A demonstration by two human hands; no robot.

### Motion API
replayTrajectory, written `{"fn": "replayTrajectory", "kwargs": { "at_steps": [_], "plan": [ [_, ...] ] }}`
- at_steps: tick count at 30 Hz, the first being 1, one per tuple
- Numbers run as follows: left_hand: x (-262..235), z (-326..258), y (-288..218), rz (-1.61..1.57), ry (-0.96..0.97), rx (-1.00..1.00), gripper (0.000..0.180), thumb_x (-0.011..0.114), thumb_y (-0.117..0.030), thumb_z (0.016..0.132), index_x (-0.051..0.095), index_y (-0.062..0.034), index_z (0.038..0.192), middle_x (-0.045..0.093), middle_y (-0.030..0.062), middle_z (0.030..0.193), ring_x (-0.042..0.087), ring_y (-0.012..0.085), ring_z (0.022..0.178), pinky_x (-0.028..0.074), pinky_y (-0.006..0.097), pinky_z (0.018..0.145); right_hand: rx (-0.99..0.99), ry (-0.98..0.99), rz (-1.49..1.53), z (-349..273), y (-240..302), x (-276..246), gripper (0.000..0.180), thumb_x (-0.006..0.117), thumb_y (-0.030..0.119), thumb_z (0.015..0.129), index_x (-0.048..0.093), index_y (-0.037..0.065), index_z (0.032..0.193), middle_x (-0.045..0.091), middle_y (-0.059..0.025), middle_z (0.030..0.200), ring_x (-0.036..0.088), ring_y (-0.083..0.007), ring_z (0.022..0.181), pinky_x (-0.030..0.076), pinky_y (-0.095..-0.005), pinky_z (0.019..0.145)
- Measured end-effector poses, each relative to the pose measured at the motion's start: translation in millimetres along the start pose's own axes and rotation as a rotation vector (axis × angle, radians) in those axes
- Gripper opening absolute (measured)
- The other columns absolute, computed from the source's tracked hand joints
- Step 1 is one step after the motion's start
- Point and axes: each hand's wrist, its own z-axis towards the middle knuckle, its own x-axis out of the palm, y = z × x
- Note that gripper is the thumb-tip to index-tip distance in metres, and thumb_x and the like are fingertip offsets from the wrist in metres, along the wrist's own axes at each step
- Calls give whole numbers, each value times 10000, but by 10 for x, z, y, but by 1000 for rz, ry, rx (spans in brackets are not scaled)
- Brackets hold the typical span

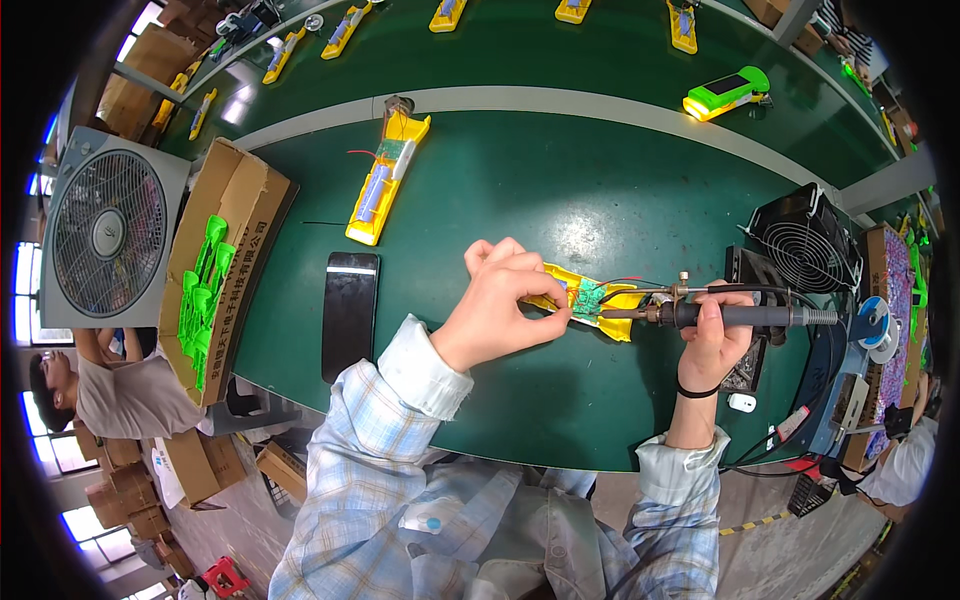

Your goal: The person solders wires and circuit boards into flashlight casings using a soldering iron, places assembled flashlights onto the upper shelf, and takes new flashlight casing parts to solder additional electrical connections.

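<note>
My right hand (712,345) is wrapped round the grey handle of a soldering iron (745,316) with a thin feed tube along its top. Its tip points left and reaches a green circuit board (588,296). That board sits inside a yellow plastic housing (618,329), with thin red wires rising from it. Over the housing's left end, my left hand (500,305) has its thumb and forefinger pinched together beside the board. Whatever lies between those fingertips is too small to make out. The left hand covers part of the housing.
Left of my hands lie a black phone (349,335) and another yellow housing (366,232) with board and battery. A cardboard box (262,240) holds green parts, beside a grey fan (150,225). At right stand a black fan (810,240) and a solder spool (873,330). A lit green-yellow device (728,92) lies beyond.
</note>
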Motion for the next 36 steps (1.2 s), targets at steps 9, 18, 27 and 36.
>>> {"fn": "replayTrajectory", "kwargs": {
  "at_steps": [9,18,27,36],
  "plan": [
    [-12,4,-10,4,19,-9,63,641,-146,551,583,-134,573,412,-53,545,381,102,638,198,293,700,36,21,32,-5,5,18,106,498,72,762,412,13,781,445,-56,717,365,-46,483,289,-168,409],
    [-7,1,0,-11,3,1,69,644,-142,553,585,-120,579,439,-51,558,381,107,636,200,293,697,10,45,-14,-3,-1,-4,99,498,63,756,421,6,778,449,-54,692,372,-59,510,305,-186,451],
    [-1,-2,0,-2,11,-13,63,642,-141,560,588,-115,578,444,-53,554,379,104,636,201,289,697,-68,57,-94,-25,-46,-36,108,508,64,741,430,-2,776,463,-77,704,415,-114,627,349,-232,577],
    [3,2,2,-19,-2,-8,60,643,-144,563,589,-121,577,443,-54,553,377,103,639,199,288,689,-113,92,-52,-28,-47,-40,113,503,55,737,415,11,792,460,-76,695,392,-106,604,333,-229,564]
  ]
}}
